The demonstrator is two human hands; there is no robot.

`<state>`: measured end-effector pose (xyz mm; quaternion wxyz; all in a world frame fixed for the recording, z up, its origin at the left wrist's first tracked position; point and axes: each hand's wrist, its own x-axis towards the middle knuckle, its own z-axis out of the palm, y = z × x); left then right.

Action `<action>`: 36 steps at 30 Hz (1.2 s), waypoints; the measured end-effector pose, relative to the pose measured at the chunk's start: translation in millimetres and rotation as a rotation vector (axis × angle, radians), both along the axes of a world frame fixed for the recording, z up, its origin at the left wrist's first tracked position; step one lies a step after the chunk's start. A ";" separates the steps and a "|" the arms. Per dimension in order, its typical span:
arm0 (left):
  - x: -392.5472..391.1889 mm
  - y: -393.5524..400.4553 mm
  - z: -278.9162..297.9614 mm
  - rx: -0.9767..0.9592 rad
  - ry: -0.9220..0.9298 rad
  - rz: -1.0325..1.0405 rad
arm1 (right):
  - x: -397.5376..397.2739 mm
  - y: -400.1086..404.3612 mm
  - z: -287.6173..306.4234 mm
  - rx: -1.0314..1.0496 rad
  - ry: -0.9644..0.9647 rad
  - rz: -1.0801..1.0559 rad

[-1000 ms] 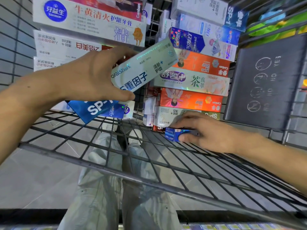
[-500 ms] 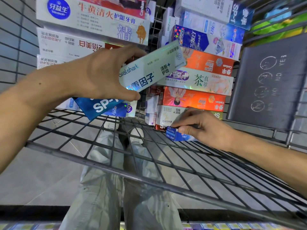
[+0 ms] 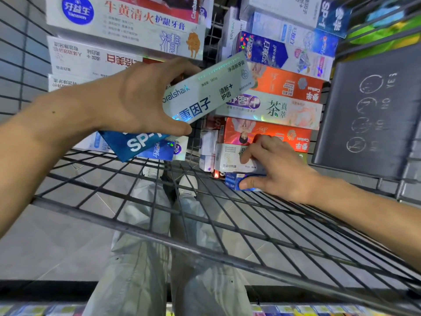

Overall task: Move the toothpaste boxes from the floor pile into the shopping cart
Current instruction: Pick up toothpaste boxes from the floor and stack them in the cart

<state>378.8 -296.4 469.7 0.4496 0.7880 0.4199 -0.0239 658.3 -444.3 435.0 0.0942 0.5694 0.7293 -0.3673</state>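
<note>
Toothpaste boxes [image 3: 268, 108] sit stacked in two columns at the far end of the shopping cart [image 3: 159, 238]. Left hand [image 3: 136, 101] grips a pale oralshark box [image 3: 209, 87] and a blue SP box [image 3: 134, 142], held above the left stack. Right hand [image 3: 273, 169] pinches a small blue box [image 3: 234, 182] at the right stack's near end, fingers on the white box [image 3: 227, 158] above it.

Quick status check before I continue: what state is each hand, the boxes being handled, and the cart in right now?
left hand: grips the pale oralshark box, above the cart floor
oralshark box: held tilted, not yet set down
blue SP box: tilted under the left hand; grip unclear
right hand: fingers on the white box, thumb on the small blue box
small blue box: lying on the cart floor
shopping cart: boxes stacked at far end
</note>
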 end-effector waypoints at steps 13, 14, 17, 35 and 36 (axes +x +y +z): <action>-1.4 2.9 -3.1 0.000 -0.020 -0.071 | -32.5 16.9 14.1 0.015 -0.354 0.107; -3.3 2.2 -2.1 -0.031 -0.023 -0.074 | -31.5 18.4 14.7 0.019 -0.335 0.124; -12.5 1.1 2.8 -0.048 0.013 -0.105 | -24.5 22.2 16.3 0.090 -0.271 0.146; -89.0 -1.7 -8.7 0.363 0.251 -0.674 | -48.7 90.3 2.6 0.260 -0.229 -0.136; -90.5 -5.4 -11.7 0.352 0.242 -0.670 | -51.8 89.9 2.1 0.238 -0.232 -0.154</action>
